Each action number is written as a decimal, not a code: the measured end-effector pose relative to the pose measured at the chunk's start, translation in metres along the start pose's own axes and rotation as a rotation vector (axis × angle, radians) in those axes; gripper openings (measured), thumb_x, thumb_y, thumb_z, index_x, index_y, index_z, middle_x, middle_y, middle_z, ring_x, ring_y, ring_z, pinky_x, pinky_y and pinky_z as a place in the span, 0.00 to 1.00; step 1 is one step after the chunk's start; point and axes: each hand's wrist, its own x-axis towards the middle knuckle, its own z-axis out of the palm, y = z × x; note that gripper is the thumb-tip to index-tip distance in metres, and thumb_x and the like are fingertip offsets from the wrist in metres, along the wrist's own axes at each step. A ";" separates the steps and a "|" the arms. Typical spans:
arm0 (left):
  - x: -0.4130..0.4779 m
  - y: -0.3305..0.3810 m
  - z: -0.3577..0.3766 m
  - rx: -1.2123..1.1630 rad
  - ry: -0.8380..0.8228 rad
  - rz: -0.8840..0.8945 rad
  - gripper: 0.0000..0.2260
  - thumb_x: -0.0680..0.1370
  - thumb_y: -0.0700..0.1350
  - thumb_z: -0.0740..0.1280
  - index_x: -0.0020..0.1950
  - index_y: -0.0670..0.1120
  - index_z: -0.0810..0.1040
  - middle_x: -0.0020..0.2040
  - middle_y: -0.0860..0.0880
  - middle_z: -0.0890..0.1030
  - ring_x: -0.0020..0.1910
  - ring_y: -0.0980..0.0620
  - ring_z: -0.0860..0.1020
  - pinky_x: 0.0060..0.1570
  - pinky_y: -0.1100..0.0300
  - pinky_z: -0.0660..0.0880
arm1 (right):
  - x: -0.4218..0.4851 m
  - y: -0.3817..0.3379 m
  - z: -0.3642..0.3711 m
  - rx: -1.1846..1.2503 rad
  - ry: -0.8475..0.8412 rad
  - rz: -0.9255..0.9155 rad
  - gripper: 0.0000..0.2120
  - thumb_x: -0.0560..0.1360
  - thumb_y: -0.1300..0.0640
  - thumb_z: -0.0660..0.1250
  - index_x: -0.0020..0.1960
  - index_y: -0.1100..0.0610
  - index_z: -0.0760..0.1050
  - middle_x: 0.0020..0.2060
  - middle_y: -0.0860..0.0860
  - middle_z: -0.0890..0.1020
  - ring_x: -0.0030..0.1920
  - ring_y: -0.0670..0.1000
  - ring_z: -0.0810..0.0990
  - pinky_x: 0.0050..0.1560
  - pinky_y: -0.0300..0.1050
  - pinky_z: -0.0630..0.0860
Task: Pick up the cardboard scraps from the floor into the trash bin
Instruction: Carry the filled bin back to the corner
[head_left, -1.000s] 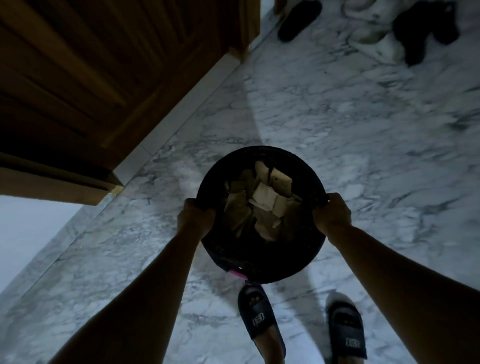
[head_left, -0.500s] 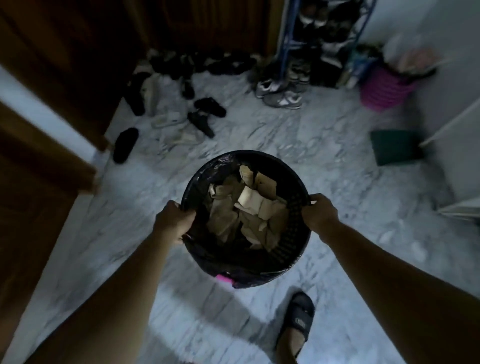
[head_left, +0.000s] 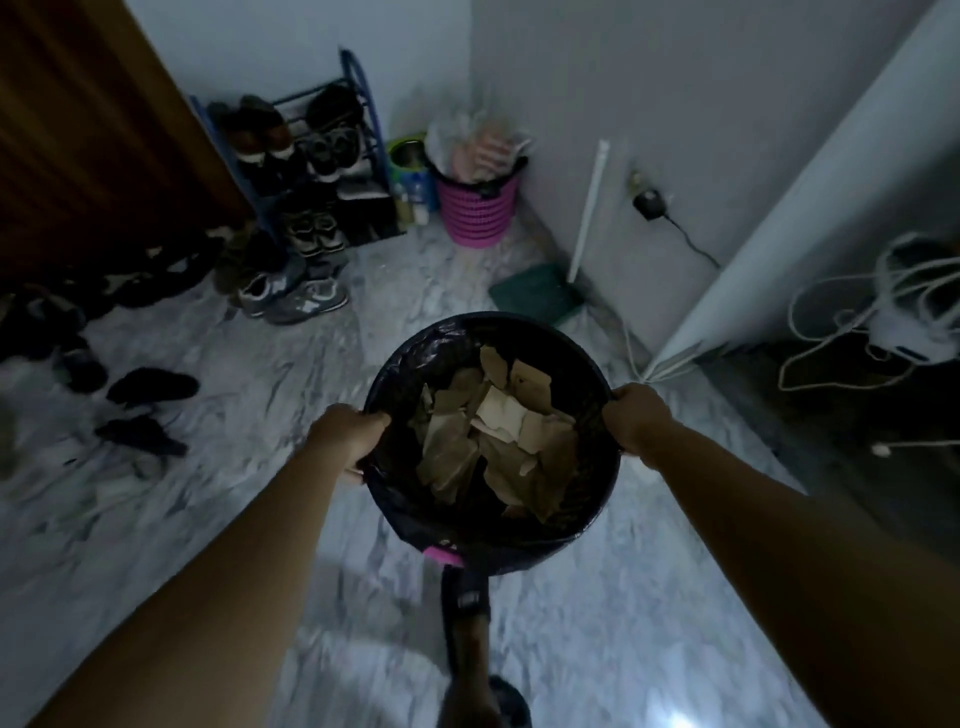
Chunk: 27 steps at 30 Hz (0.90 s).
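Observation:
I hold a round trash bin lined with a black bag in front of me, off the marble floor. Several brown cardboard scraps are piled inside it. My left hand grips the bin's left rim and my right hand grips its right rim. A bit of the bin's pink wall shows under the bag at the near side. No scraps show on the floor that I can see.
A shoe rack and loose shoes line the left wall. A pink basket stands in the far corner, a green dustpan beside it. White cables lie at right. My sandalled foot is under the bin.
The view has swung right, from the wooden door to the far corner with the shoe rack and pink basket. Both hands keep the bin by its rim as it moves with me.

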 end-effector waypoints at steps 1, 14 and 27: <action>0.016 0.023 0.014 0.020 -0.018 0.003 0.14 0.76 0.53 0.70 0.50 0.42 0.78 0.48 0.39 0.83 0.43 0.39 0.83 0.41 0.42 0.83 | 0.022 0.004 -0.012 0.022 0.015 0.031 0.14 0.76 0.63 0.63 0.59 0.67 0.78 0.54 0.65 0.81 0.52 0.65 0.81 0.53 0.61 0.82; 0.246 0.217 0.178 0.213 -0.174 -0.023 0.22 0.77 0.54 0.68 0.64 0.40 0.75 0.58 0.38 0.79 0.50 0.38 0.81 0.41 0.48 0.83 | 0.310 0.050 -0.049 0.120 -0.016 0.238 0.13 0.77 0.61 0.64 0.56 0.70 0.78 0.49 0.64 0.82 0.45 0.61 0.81 0.42 0.49 0.77; 0.439 0.258 0.337 0.076 -0.128 -0.063 0.24 0.77 0.54 0.69 0.68 0.44 0.73 0.57 0.41 0.79 0.51 0.43 0.79 0.41 0.54 0.80 | 0.560 0.122 -0.011 0.138 -0.034 0.321 0.26 0.78 0.57 0.65 0.73 0.65 0.67 0.64 0.64 0.77 0.62 0.64 0.77 0.61 0.55 0.77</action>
